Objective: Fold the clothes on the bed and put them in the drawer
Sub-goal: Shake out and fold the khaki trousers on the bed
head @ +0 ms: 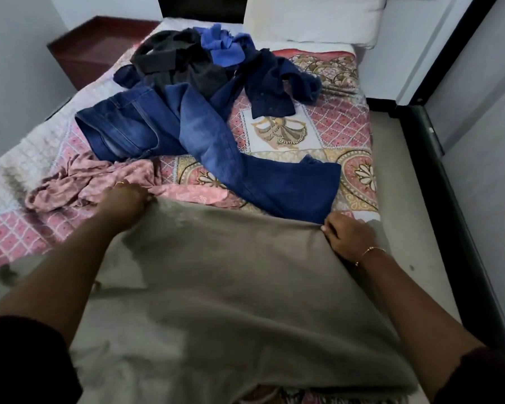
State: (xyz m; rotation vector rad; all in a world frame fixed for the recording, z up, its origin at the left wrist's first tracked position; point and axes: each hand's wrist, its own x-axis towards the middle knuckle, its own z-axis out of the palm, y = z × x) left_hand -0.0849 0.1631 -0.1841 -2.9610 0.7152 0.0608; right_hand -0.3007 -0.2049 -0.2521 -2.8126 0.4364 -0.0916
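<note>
We see a bed (pixel 318 132) under a patterned spread; a grey-brown cloth (pixel 231 287) between the hands, pink garment (pixel 79 182) beyond the left hand (pixel 123 204), jeans (pixel 204 135) and dark clothes (pixel 187 62) farther off

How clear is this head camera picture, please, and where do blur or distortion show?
Head view: dim, even light, no glare; the grey cloth looks smeared and soft; the left hand and right hand are slightly blurred; wide-angle bending curves the bed edges; the jeans read fairly sharp.
</note>
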